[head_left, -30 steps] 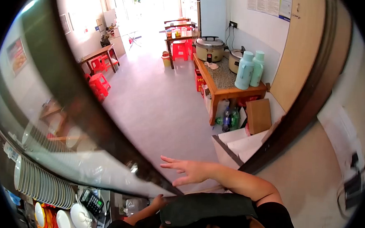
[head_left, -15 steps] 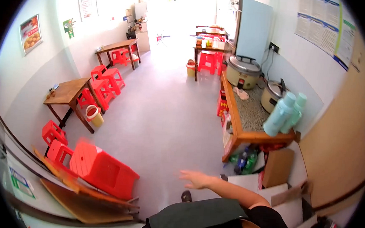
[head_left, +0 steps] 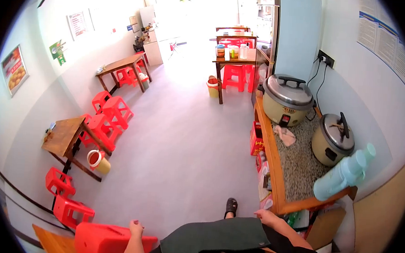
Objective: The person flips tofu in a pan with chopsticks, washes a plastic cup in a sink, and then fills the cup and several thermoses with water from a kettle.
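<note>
My left hand (head_left: 136, 227) is low in the view, beside the red plastic stools stacked on their side (head_left: 102, 240); its fingers are loosely curled and nothing shows in them. On the other side, my right hand (head_left: 265, 217) hangs empty with relaxed fingers, close to the front corner of the wooden-edged counter (head_left: 279, 194) in this view. A dark green apron (head_left: 215, 237) covers the front of my body. One dark shoe (head_left: 231, 206) shows on the grey floor ahead of it.
Two rice cookers (head_left: 288, 101), a pink cloth (head_left: 285, 136) and light blue thermos flasks (head_left: 342, 175) stand along the counter. Wooden tables (head_left: 64, 137) with red stools (head_left: 104, 130) line the left wall, beside a yellow bin (head_left: 99, 161). Grey floor (head_left: 178, 143) runs between the two sides.
The view has moved forward, so the counter and cookers look nearer. My left hand has come into view. My right hand, earlier stretched out with spread fingers, is now further right and relaxed.
</note>
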`<state>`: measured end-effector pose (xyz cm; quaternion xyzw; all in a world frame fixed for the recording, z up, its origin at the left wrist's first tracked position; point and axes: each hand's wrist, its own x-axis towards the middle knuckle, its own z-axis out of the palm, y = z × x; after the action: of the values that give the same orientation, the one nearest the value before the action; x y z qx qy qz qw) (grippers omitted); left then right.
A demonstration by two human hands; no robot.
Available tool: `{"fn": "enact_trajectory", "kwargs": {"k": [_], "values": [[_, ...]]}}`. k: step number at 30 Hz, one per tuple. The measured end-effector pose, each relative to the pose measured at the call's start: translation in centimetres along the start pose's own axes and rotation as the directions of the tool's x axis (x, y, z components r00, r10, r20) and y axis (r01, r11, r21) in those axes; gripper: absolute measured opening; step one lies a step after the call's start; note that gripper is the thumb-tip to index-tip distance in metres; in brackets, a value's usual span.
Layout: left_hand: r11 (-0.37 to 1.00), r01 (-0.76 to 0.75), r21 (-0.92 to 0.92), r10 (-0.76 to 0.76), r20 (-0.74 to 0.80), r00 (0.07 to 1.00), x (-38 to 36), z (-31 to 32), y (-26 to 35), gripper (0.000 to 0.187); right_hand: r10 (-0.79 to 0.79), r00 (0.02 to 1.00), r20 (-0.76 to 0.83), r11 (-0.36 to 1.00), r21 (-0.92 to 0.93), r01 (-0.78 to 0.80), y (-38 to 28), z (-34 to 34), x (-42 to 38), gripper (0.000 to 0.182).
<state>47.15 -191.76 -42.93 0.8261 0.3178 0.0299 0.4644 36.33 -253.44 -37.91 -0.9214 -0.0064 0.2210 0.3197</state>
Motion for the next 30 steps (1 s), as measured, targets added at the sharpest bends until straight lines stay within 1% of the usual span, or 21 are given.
{"fn": "enact_trajectory", "kwargs": {"k": [1,2,3,4,6,8,10,13,16,17,19,20,22,23,24,25,26,27,28,29,30], "values": [[1.0,-0.004,0.0,0.004,0.003,1.0,1.6,2.4,1.6,0.023,0.094,0.995,-0.034,0.994,0.063,-0.092,0.4,-2.3,2.2,0.036],[0.996,-0.011,0.085,0.01,0.011,1.0,3.1,4.9,3.6,0.024,0.024,0.99,-0.142,0.999,0.034,-0.019,1.9,-4.3,5.2,0.033],[0.986,-0.018,0.168,0.016,0.017,1.0,4.5,7.3,5.7,0.025,0.019,0.988,-0.15,0.999,0.031,-0.015,2.8,-6.9,8.2,0.033],[0.982,0.043,0.184,-0.054,0.054,0.997,4.5,10.0,7.3,0.02,-0.016,0.981,-0.193,0.998,0.062,0.028,3.4,-9.5,11.5,0.032],[0.879,-0.129,0.459,0.075,0.136,0.988,3.4,15.5,8.9,0.014,-0.099,0.957,-0.273,0.984,0.119,0.136,3.5,-14.0,17.7,0.03],[0.842,-0.208,0.498,0.042,0.324,0.945,2.5,19.5,11.2,0.014,-0.13,0.941,-0.314,0.983,0.084,0.164,-1.0,-21.7,22.0,0.027],[0.829,-0.203,0.522,-0.035,0.41,0.911,3.2,23.0,14.5,0.014,-0.271,0.88,-0.39,0.954,0.013,0.299,-3.2,-27.8,27.6,0.025],[0.809,-0.156,0.567,-0.114,0.411,0.904,7.5,27.0,17.6,0.013,-0.279,0.88,-0.384,0.943,0.062,0.326,-4.6,-35.6,36.9,0.025],[0.781,-0.095,0.617,-0.184,0.372,0.91,14.3,30.3,19.9,0.013,-0.253,0.845,-0.471,0.932,0.117,0.344,-4.9,-41.5,46.2,0.025],[0.769,-0.087,0.633,-0.199,0.366,0.909,16.9,31.4,20.9,0.013,-0.213,0.826,-0.521,0.929,0.154,0.337,-5.3,-43.2,48.4,0.024],[0.745,-0.09,0.661,-0.203,0.353,0.913,23.1,33.7,23.6,0.013,-0.164,0.792,-0.587,0.925,0.188,0.331,-5.0,-46.3,53.7,0.024],[0.723,-0.127,0.679,-0.184,0.365,0.913,26.4,34.8,25.3,0.013,-0.127,0.776,-0.618,0.939,0.176,0.295,-3.9,-47.3,56.5,0.023],[0.585,-0.369,0.722,-0.04,0.48,0.876,33.6,37.1,29.4,0.013,-0.076,0.773,-0.629,0.956,0.175,0.236,-2.9,-50.0,59.7,0.022],[0.394,-0.562,0.727,0.074,0.584,0.808,37.7,38.9,32.2,0.013,-0.059,0.742,-0.668,0.949,0.192,0.248,-3.0,-52.1,61.2,0.022],[0.232,-0.674,0.701,0.172,0.653,0.738,41.3,41.4,36.2,0.013,-0.042,0.708,-0.705,0.941,0.21,0.265,-3.0,-54.3,63.1,0.022],[0.128,-0.696,0.707,0.17,0.675,0.718,44.8,43.9,40.4,0.014,-0.034,0.711,-0.702,0.939,0.22,0.263,-2.3,-56.2,64.9,0.022],[0.425,-0.524,0.738,0.273,0.447,0.852,45.5,45.9,46.9,0.014,-0.016,0.637,-0.771,0.947,0.193,0.258,-1.0,-58.4,66.9,0.022],[0.692,-0.333,0.641,0.289,0.177,0.941,45.7,48.3,53.0,0.014,0.002,0.554,-0.832,0.954,0.167,0.248,0.6,-60.0,68.6,0.021],[0.774,-0.268,0.574,0.217,0.158,0.963,47.5,50.6,57.4,0.027,0.068,0.517,-0.853,0.945,0.221,0.24,2.5,-61.2,70.4,0.021],[0.748,-0.385,0.541,0.397,0.101,0.912,50.0,53.6,59.2,0.026,0.135,0.479,-0.867,0.934,0.273,0.232,4.5,-62.3,72.3,0.02],[0.699,-0.498,0.513,0.56,0.04,0.827,52.3,56.6,60.7,0.025,0.192,0.47,-0.862,0.894,0.351,0.278,6.5,-63.6,74.4,0.019]]}}
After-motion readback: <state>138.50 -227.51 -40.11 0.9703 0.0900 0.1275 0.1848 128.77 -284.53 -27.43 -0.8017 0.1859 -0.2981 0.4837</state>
